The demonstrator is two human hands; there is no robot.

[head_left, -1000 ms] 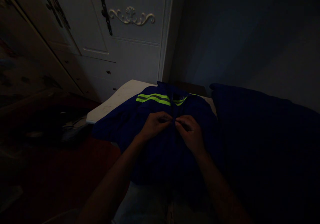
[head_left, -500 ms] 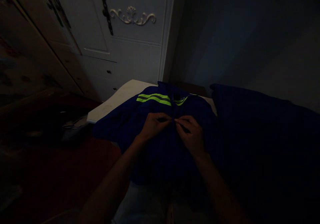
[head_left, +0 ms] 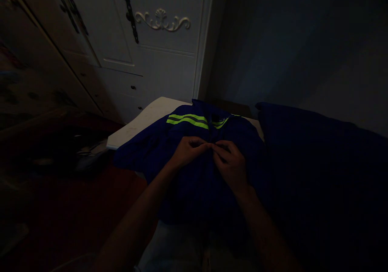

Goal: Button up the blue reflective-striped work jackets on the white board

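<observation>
A dark blue work jacket with yellow-green and grey reflective stripes lies front side up, collar away from me, over a pale tabletop. My left hand pinches the front edge of the jacket at mid-chest, just below the stripes. My right hand pinches the same front edge from the other side, its fingertips meeting those of the left. Whatever small part lies between the fingertips is hidden, and the light is very dim.
The pale tabletop shows left of the jacket. A white wardrobe with dark handles stands behind it. On the right is a large dark blue cloth-covered shape. Dark items lie at the left by a reddish floor.
The thumb and fingertips of my left hand have shifted slightly towards my right hand at the jacket front. The jacket stays in place; the view has moved a little.
</observation>
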